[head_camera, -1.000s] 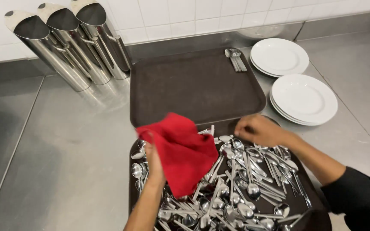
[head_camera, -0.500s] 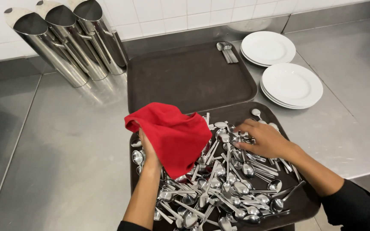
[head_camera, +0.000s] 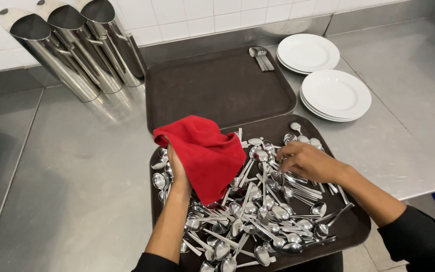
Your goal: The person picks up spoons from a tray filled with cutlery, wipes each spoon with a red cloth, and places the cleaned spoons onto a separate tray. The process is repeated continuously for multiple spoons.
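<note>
On the steel counter (head_camera: 76, 191), the left hand (head_camera: 177, 168), palm up, grasps a red cloth (head_camera: 205, 153); at its 3 o'clock, the right hand (head_camera: 308, 161) pinches spoons (head_camera: 258, 221).

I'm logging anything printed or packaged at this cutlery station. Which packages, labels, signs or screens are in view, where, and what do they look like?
None in view: no package, label, sign or screen.
What shows is unmarked: a plain red cloth over the left hand, the right hand among loose spoons on a brown tray, white plates and steel cylinders.
</note>
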